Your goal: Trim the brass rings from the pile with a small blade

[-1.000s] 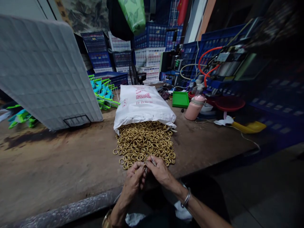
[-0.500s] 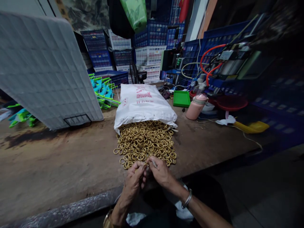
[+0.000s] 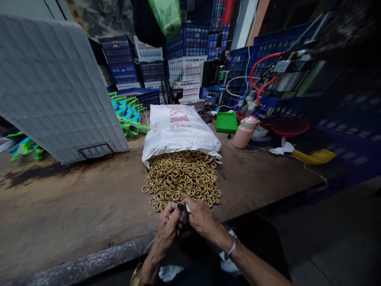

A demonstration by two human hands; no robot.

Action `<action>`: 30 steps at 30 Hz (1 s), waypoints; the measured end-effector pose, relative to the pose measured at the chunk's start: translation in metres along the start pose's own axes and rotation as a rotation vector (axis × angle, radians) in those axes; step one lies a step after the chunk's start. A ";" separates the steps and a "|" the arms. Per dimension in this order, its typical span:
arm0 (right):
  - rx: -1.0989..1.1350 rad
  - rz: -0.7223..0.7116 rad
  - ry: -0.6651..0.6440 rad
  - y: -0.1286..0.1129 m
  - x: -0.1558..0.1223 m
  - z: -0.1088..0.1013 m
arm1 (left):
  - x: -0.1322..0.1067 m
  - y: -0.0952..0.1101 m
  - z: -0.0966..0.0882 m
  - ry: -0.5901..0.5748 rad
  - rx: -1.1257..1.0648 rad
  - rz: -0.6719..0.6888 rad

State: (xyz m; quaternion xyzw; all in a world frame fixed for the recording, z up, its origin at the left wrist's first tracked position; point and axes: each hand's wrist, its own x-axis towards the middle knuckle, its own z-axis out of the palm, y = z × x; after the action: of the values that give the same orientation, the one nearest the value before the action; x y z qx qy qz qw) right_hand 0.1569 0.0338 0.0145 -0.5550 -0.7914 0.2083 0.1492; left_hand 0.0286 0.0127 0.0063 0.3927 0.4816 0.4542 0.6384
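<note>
My left hand [image 3: 168, 223] is closed in a pinch in front of the pile, with a bit of a gold-coloured ring [image 3: 170, 215] showing between its fingers. Close beside it, my right hand [image 3: 203, 217] grips a small pale, flat tool [image 3: 188, 208]; its kind is hard to make out. A dark gap lies between the two sets of fingertips. Just beyond both hands spreads a heap of gold-coloured rings [image 3: 184, 178], spilling from the mouth of a white sack [image 3: 181, 133] with red print.
A large pale ribbed panel [image 3: 59, 91] stands at left on the wooden table [image 3: 89, 202]. Behind it are green and blue plastic pieces [image 3: 129, 113]. To the right are a green tray [image 3: 226, 122], a pink bottle [image 3: 244, 133], a yellow scoop [image 3: 315, 156] and a machine with orange hoses [image 3: 262, 85].
My right hand has drawn slightly away from the left, widening the gap between their fingertips. The pale tool has turned and shows nearer the fingertips. The view has shifted slightly.
</note>
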 end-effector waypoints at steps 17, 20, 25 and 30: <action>-0.123 0.018 0.029 0.004 0.007 0.025 | -0.004 0.024 -0.039 0.068 -0.584 -0.016; -0.175 0.064 0.013 0.003 0.011 0.031 | -0.005 0.026 -0.043 0.034 -0.640 -0.023; -0.224 0.084 0.007 0.003 0.019 0.037 | -0.004 0.024 -0.047 0.074 -0.733 -0.103; -0.235 0.078 0.014 0.003 0.018 0.035 | -0.003 0.016 -0.047 0.053 -0.771 -0.129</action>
State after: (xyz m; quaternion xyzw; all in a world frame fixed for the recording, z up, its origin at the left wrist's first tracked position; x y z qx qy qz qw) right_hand 0.1367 0.0454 -0.0171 -0.6006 -0.7870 0.1159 0.0807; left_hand -0.0205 0.0172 0.0119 0.0812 0.3155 0.5708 0.7537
